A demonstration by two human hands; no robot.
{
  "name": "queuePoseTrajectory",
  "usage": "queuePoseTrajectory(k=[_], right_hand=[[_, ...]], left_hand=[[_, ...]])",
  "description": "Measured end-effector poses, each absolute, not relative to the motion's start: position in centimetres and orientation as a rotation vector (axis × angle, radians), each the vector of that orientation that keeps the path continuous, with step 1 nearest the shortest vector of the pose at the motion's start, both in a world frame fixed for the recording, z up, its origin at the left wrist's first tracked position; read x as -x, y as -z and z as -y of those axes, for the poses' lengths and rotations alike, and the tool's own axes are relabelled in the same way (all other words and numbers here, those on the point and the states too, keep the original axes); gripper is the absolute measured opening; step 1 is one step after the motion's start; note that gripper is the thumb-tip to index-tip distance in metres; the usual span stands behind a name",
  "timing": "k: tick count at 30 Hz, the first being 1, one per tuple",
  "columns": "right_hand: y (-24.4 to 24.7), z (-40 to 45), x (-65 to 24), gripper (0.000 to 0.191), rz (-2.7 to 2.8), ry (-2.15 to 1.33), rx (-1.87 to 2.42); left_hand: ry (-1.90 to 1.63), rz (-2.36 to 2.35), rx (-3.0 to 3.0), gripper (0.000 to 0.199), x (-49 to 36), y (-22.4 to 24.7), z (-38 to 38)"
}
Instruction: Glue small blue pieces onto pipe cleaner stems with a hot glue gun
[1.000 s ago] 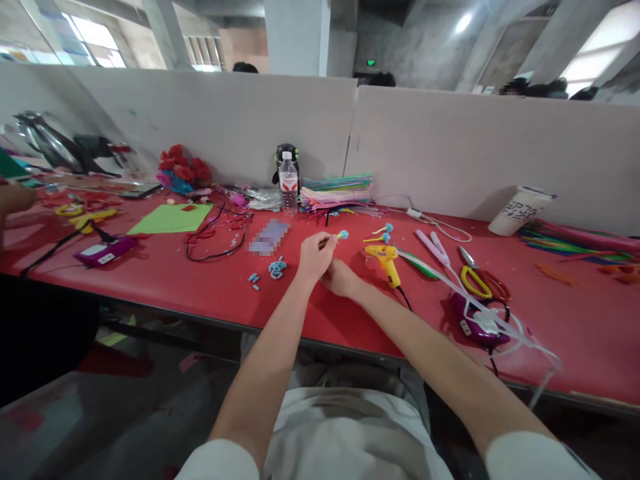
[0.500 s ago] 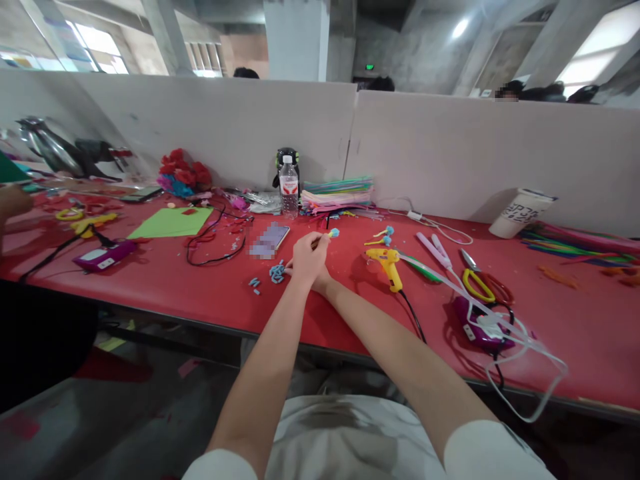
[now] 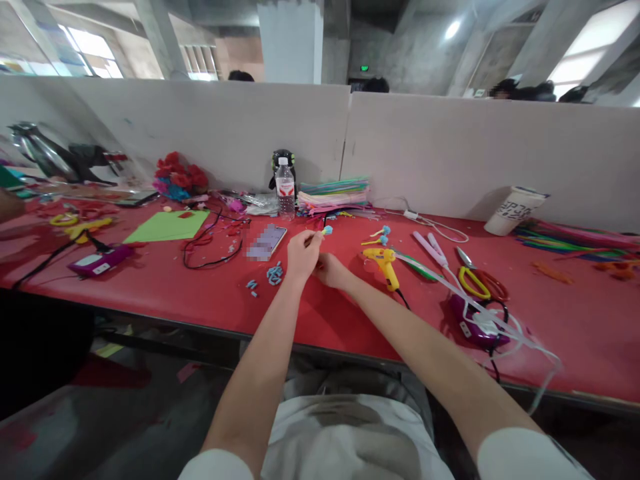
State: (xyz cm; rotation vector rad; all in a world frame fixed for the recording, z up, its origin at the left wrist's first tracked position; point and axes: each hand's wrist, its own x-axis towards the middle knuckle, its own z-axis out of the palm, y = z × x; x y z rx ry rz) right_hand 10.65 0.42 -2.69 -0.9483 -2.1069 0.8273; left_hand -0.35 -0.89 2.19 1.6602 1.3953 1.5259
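My left hand (image 3: 303,257) is closed in a pinch on a small blue-and-yellow pipe-cleaner flower (image 3: 327,231), whose blue head sticks out past the fingertips. Just to its right and lower, my right hand (image 3: 332,272) has its fingers curled together; whatever lies between them is hidden. Left of my hands is a little pile of short blue pipe-cleaner pieces (image 3: 275,274), with a few loose ones beside it. Two similar blue-headed flowers (image 3: 384,235) with yellow stems lie to the right, behind a yellow glue gun (image 3: 384,265).
A phone (image 3: 267,242) lies behind the pile. Along the partition stand a water bottle (image 3: 285,190) and a bundle of pipe cleaners (image 3: 334,195). Rightward are a pink styling iron (image 3: 431,249), scissors (image 3: 474,281), a purple power strip (image 3: 473,327) and a cup (image 3: 515,211). Another person's hand (image 3: 11,205) shows far left.
My right hand has drawn back rightward from the blue pieces, out from under my left hand. The flower stays in my left hand. The view has shifted slightly.
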Motion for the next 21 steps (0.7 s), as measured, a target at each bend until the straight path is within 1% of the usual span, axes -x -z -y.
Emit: queuePoseTrajectory(k=[4, 6, 8, 11, 13, 21], right_hand=[[2.4, 0.6, -14.0, 0.017, 2.050, -0.912, 0.948], [2.2, 1.6, -15.5, 0.015, 1.971, -0.914, 1.004], [2.2, 2.3, -16.5, 0.018, 1.846, -0.921, 1.074], [2.4, 2.8, -16.9, 0.027, 1.647, -0.945, 1.124], [2.6, 2.8, -16.7, 0.031, 1.583, -0.945, 1.130], [2.5, 2.9, -16.2, 0.027, 1.623, -0.973, 1.022]], left_hand=[[-1.426, -1.448, -1.666, 0.025, 1.2, -0.9, 0.7], [-1.381, -1.458, -1.681, 0.027, 1.1, -0.2, 0.9], [-1.350, -1.472, -1.693, 0.029, 0.8, 0.5, 1.1], [-1.306, -1.479, -1.704, 0.029, -0.1, 1.2, 1.5], [-1.289, -1.442, -1.704, 0.029, -0.5, 1.5, 1.5], [-1.272, -1.400, -1.726, 0.026, -1.0, 2.0, 1.7]])
